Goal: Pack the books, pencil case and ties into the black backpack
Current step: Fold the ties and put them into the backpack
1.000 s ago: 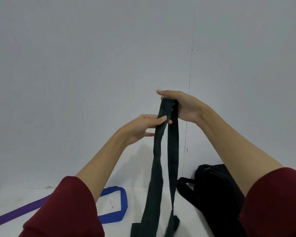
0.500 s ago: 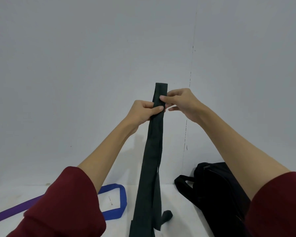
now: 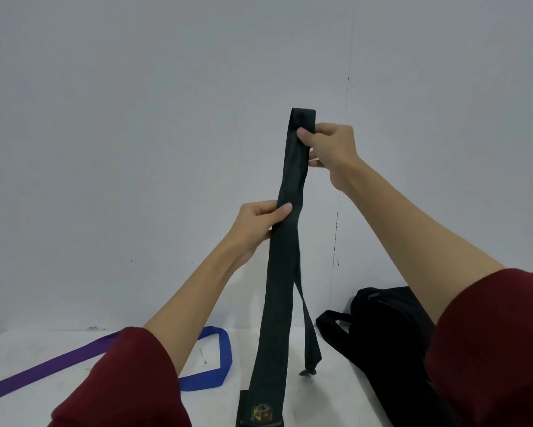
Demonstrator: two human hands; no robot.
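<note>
On the white table (image 3: 59, 405) near me, the wide end of the dark green tie (image 3: 285, 251) reaches down, a crest badge showing at its bottom edge. Its narrow tail hangs just right of it, tip close to the surface. Left of that lies a purple-and-blue tie (image 3: 219, 362), flat and looped, not packed yet. Right side: the black backpack (image 3: 391, 334), slumped against the wall, strap loop toward the tie; can't tell if the zip is open. No books or pencil case in view.

Further out, my left hand (image 3: 259, 223) pinches the doubled tie mid-length, thumb on the front. Higher and farther, my right hand (image 3: 330, 149) is clamped on it just below the fold at the top, thumb over the front face.

Step in hand, I'd say: folding the green tie in half, layers being aligned. Next move likely needs a second fold or a roll to get it compact, then a carry right to the backpack. The opening needs checking first.
</note>
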